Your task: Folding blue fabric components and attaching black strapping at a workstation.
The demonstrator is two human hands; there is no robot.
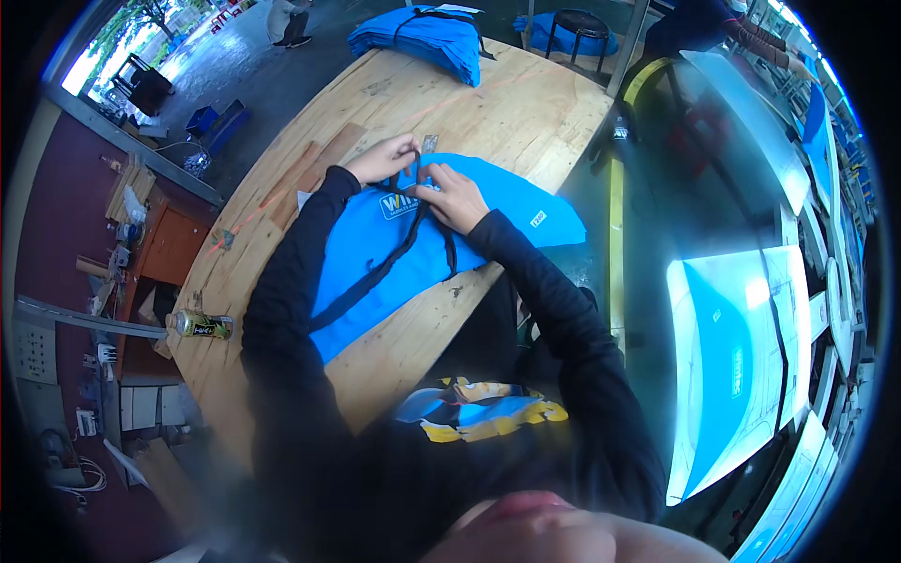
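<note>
The single head view looks steeply down from above the person's chest onto the left hand and right hand, both near and close to centre. Beyond the hands the wooden table curves away; fisheye bending warps everything right of the hands toward the rim.

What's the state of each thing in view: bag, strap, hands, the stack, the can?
Blue bag: lying flat on the wooden table, under both hands.
Black strap: loose, trailing across the bag toward the person.
Left hand: fingers pinching the strap at the bag's top edge.
Right hand: resting on the bag, fingers at the strap.
Stack of blue bags: folded, piled at the table's far edge.
Can: lying on its side.
</note>
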